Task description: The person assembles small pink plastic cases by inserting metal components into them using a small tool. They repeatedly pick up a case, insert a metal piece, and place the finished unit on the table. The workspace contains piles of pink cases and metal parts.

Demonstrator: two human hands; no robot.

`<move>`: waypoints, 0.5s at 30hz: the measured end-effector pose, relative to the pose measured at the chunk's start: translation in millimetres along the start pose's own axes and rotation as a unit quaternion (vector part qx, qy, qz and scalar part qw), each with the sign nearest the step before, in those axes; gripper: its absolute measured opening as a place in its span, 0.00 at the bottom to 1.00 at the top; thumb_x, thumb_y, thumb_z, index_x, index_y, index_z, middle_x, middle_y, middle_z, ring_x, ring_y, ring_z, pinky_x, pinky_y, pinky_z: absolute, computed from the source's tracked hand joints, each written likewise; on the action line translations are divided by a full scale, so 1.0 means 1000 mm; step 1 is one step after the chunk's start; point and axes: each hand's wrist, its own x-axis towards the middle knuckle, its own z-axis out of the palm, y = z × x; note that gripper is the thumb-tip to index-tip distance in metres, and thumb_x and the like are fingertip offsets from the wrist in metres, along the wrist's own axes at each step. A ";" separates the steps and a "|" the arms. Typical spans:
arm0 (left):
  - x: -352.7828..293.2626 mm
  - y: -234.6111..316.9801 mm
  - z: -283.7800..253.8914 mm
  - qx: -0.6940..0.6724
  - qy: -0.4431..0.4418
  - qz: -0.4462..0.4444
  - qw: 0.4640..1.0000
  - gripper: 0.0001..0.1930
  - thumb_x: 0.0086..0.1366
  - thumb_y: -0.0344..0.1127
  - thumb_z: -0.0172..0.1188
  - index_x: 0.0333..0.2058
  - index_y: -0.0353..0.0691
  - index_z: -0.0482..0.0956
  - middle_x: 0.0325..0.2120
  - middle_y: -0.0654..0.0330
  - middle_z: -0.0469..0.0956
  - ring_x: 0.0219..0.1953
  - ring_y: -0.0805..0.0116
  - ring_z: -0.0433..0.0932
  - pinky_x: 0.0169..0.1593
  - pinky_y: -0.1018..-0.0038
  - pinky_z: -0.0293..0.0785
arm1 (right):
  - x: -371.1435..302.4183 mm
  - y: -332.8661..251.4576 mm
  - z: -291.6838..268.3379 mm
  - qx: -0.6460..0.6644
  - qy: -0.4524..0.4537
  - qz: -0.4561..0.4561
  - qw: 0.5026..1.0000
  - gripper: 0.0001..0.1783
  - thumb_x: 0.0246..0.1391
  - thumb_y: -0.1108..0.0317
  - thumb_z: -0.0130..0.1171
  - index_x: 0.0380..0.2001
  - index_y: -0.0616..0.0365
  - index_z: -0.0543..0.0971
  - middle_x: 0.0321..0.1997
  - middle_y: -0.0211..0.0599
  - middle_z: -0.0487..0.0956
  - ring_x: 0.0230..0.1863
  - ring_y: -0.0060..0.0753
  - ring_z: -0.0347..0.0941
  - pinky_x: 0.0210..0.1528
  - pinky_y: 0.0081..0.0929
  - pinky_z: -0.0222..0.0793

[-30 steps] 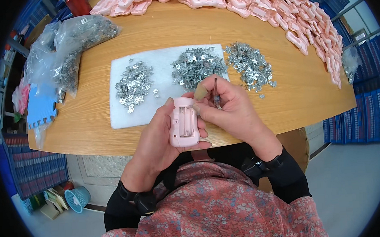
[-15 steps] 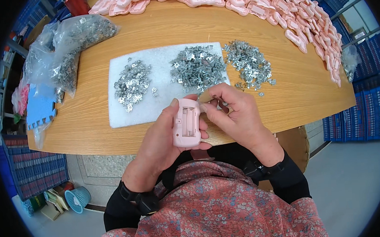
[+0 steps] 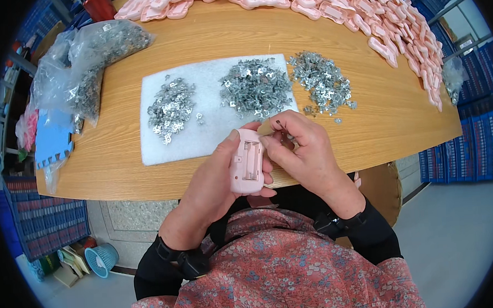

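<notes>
My left grip [image 3: 211, 170]: held the pink casing [image 3: 250, 162] from beneath; my right grip [image 3: 309, 150]: curled at its upper right edge, contents I could not tell; steady left, light right seemed best; metal pieces [image 3: 256, 89]: lay beyond both

Read from the centre of the view, a red container [image 3: 99, 6] stands between 10 and 11 o'clock by the wooden worktop [image 3: 207, 39], and a toothed blue foam mat [image 3: 52, 136] lies at 9. Blue racks [image 3: 463, 155] rise at 3 o'clock; a light-blue openwork basket [image 3: 100, 261] occupies 8, a partly hidden brown box [image 3: 388, 194] nearly 4.
</notes>
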 end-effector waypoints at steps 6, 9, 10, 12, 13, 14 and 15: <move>0.002 0.000 0.000 0.017 0.004 0.006 1.000 0.29 0.77 0.52 0.33 0.67 0.40 0.55 0.36 0.58 0.76 0.35 0.68 0.79 0.38 0.63 0.83 | -0.001 0.006 0.003 -0.043 0.028 -0.091 0.995 0.10 0.48 0.74 0.66 0.35 0.60 0.78 0.32 0.40 0.77 0.28 0.39 0.76 0.31 0.33 0.73; 0.004 -0.002 0.001 0.045 0.007 0.008 0.999 0.29 0.77 0.53 0.34 0.67 0.40 0.55 0.36 0.58 0.75 0.35 0.69 0.78 0.38 0.64 0.83 | -0.003 0.006 0.004 -0.071 0.022 -0.111 0.991 0.08 0.48 0.74 0.65 0.32 0.60 0.77 0.30 0.41 0.77 0.28 0.44 0.75 0.31 0.35 0.72; 0.004 -0.003 0.001 0.056 0.008 0.010 0.998 0.29 0.76 0.53 0.35 0.67 0.40 0.55 0.36 0.58 0.75 0.35 0.70 0.78 0.38 0.65 0.83 | -0.004 0.004 0.004 -0.079 0.016 -0.101 0.992 0.08 0.48 0.74 0.65 0.32 0.60 0.77 0.30 0.42 0.77 0.28 0.45 0.75 0.31 0.35 0.72; 0.004 -0.008 -0.002 0.067 0.010 0.022 0.997 0.29 0.77 0.52 0.34 0.67 0.41 0.56 0.42 0.56 0.77 0.36 0.66 0.81 0.38 0.65 0.84 | -0.004 0.001 0.002 -0.087 -0.002 -0.072 0.994 0.07 0.47 0.74 0.64 0.30 0.60 0.76 0.27 0.41 0.77 0.28 0.45 0.76 0.30 0.36 0.72; 0.005 -0.009 -0.003 0.072 0.010 0.026 0.997 0.28 0.77 0.52 0.33 0.67 0.41 0.56 0.45 0.55 0.77 0.36 0.64 0.82 0.37 0.65 0.85 | -0.004 0.000 0.001 -0.093 -0.009 -0.057 0.994 0.07 0.47 0.74 0.64 0.29 0.60 0.75 0.26 0.41 0.77 0.28 0.45 0.77 0.30 0.36 0.73; 0.005 -0.010 -0.002 0.091 0.013 0.030 0.995 0.29 0.77 0.53 0.34 0.67 0.41 0.56 0.46 0.54 0.77 0.37 0.64 0.82 0.38 0.65 0.85 | -0.004 -0.001 0.000 -0.091 -0.016 -0.052 0.994 0.07 0.46 0.74 0.63 0.29 0.60 0.75 0.25 0.41 0.77 0.27 0.45 0.77 0.29 0.36 0.73; 0.005 -0.010 -0.001 0.111 0.016 0.035 0.993 0.29 0.77 0.53 0.34 0.67 0.41 0.56 0.47 0.54 0.77 0.37 0.64 0.82 0.38 0.65 0.85 | -0.003 -0.002 0.000 -0.089 -0.022 -0.048 0.995 0.07 0.46 0.74 0.63 0.29 0.59 0.75 0.24 0.40 0.77 0.26 0.45 0.77 0.28 0.36 0.73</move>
